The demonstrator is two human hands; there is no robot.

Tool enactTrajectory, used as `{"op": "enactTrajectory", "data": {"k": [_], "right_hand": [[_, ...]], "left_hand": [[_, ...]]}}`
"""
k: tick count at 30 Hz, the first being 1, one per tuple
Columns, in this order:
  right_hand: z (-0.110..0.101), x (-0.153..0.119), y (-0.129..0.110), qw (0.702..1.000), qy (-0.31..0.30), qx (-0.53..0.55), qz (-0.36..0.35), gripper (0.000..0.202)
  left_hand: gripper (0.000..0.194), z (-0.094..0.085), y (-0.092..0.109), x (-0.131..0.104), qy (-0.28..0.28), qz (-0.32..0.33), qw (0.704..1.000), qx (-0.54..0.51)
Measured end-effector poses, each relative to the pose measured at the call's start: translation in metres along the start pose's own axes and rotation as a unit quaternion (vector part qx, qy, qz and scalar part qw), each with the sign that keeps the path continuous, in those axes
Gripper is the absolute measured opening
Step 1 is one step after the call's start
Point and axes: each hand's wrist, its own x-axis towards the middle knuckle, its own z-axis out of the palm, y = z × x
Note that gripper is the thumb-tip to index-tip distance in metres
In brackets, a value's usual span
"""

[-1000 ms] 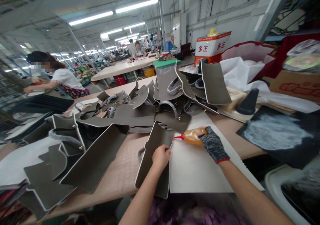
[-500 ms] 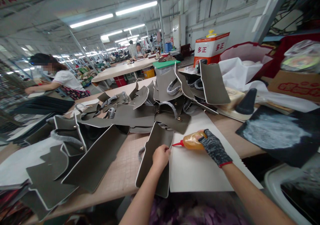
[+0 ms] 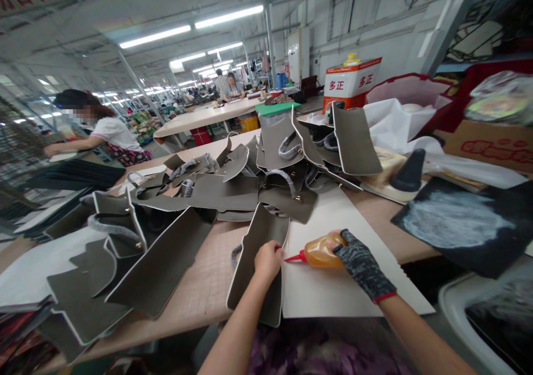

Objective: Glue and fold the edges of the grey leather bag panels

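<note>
In my right hand (image 3: 361,261), which wears a grey fingerless knit glove, is a squeeze bottle (image 3: 320,252) of amber liquid. Its red nozzle points left, its tip at the right edge of a grey-brown bag panel (image 3: 263,232). My bare left hand (image 3: 268,258) is closed on that same edge, just above and left of the nozzle tip. A handle wrapped in grey plastic (image 3: 235,256) shows at the panel's left side. Under the bottle lies a white board (image 3: 328,292). How far the nozzle touches the edge is hard to tell.
Several grey-brown bag pieces (image 3: 225,192) with wrapped handles heap across the table's back and left. At right are a dark cone-shaped object (image 3: 410,171), a black sheet with white smears (image 3: 456,217) and a white tub (image 3: 462,303). A co-worker (image 3: 112,133) sits at far left.
My right hand has drawn the bottle slightly toward me, so the nozzle tip sits lower along the panel's edge. My left hand stays in nearly the same place.
</note>
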Motion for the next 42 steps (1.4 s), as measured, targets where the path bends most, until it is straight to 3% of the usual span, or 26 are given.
{"op": "enactTrajectory", "data": {"k": [21,25,29,32,34,36,40,42], "right_hand": [[0.006,-0.050,0.006,0.995,-0.061,0.071,0.022,0.039],[0.007,-0.049,0.007,0.992,-0.083,0.090,0.037,0.035],[-0.007,-0.040,0.006,0.981,-0.086,0.156,0.070,0.033],[-0.021,-0.030,0.006,0.933,-0.065,0.321,0.147,0.031],[-0.028,-0.023,0.007,0.897,-0.052,0.407,0.162,0.030],[-0.030,-0.015,0.009,0.846,-0.078,0.502,0.163,0.035],[-0.022,-0.002,0.020,0.641,-0.121,0.724,0.224,0.052],[-0.014,0.002,0.028,0.591,-0.122,0.756,0.254,0.055]], "left_hand": [[0.019,0.004,-0.004,0.002,0.008,0.011,1.000,0.004],[0.019,0.005,-0.005,0.001,0.009,0.012,1.000,0.008],[0.020,0.006,-0.007,0.001,0.006,0.021,1.000,0.018],[0.022,0.006,-0.008,0.001,0.000,0.033,0.999,0.029],[0.023,0.006,-0.010,-0.002,-0.004,0.050,0.998,0.042],[0.024,0.005,-0.010,-0.006,-0.008,0.076,0.995,0.062],[0.028,0.002,-0.008,-0.020,-0.017,0.141,0.982,0.121],[0.031,0.000,-0.005,-0.025,-0.020,0.166,0.974,0.155]]}}
